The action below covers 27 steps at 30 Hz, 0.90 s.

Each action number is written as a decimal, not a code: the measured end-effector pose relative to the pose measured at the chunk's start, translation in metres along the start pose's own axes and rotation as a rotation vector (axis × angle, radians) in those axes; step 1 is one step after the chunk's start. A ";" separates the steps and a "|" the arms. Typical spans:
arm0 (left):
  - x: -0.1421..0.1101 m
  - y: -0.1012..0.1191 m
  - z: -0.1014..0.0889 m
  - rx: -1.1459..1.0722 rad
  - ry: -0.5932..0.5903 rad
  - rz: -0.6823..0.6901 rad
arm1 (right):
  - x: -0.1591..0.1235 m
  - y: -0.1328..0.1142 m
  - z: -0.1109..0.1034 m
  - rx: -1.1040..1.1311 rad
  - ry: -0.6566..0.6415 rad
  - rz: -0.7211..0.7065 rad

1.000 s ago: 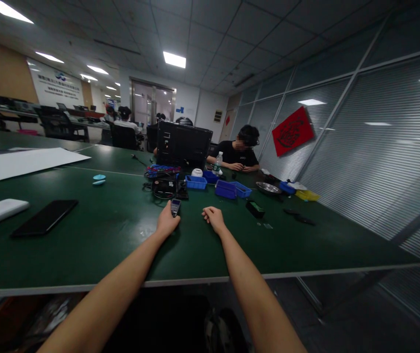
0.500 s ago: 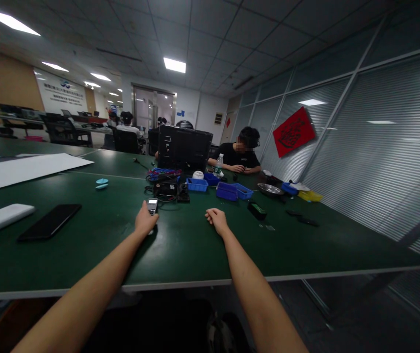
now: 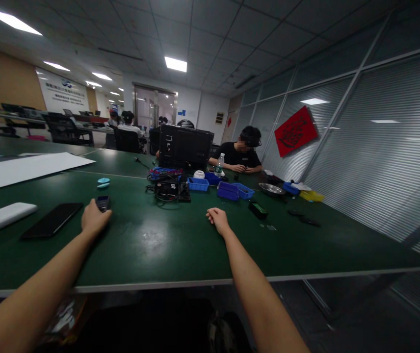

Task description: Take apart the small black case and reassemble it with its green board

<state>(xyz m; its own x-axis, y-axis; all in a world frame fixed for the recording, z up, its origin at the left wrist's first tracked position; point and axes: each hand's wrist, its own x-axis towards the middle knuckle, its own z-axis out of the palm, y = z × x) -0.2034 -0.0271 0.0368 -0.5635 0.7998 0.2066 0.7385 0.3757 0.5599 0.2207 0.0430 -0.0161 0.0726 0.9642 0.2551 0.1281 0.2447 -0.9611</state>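
Note:
My left hand [image 3: 95,218] is closed around a small dark handheld device with a screen [image 3: 103,202], at the left of the green table. The device's top end shows beyond my fingers; the rest is hidden by the hand. Just left of that hand lies a flat black phone-like slab [image 3: 52,220], and beyond it sits a light-blue rounded object [image 3: 103,183]. My right hand [image 3: 218,219] rests on the table with its fingers curled in, and nothing shows in it.
A black monitor [image 3: 186,147] stands behind cables, a black power box [image 3: 166,190] and blue trays [image 3: 198,184]. To the right are a green-black box [image 3: 257,210] and a metal dish [image 3: 272,189]. A white bar [image 3: 4,219] lies far left. Another person [image 3: 241,152] sits across the table.
My left hand has moved left with the device, from near the power box to beside the black slab. The device's screen, bright before, now looks dark. My right hand has stayed put.

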 end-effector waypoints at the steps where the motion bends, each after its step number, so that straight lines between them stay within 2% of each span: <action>1: 0.001 -0.003 -0.001 0.011 0.010 -0.019 | -0.001 -0.001 0.000 -0.003 0.000 0.000; 6: 0.001 -0.003 -0.001 0.044 0.061 -0.051 | -0.003 -0.006 0.001 -0.027 -0.006 0.002; 13: -0.015 0.019 0.007 0.046 -0.006 0.084 | -0.007 -0.014 0.003 -0.076 -0.005 0.009; 20: -0.044 0.060 0.044 0.046 -0.066 0.324 | -0.005 -0.010 0.003 -0.100 -0.002 0.007; 27: -0.090 0.109 0.076 0.079 -0.076 0.558 | -0.003 -0.007 0.002 -0.083 -0.006 0.007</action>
<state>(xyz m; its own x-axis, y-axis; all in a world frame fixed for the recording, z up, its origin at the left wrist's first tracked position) -0.0437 -0.0223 0.0182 -0.0535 0.9176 0.3940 0.9437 -0.0825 0.3203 0.2173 0.0389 -0.0106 0.0678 0.9665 0.2474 0.2090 0.2287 -0.9508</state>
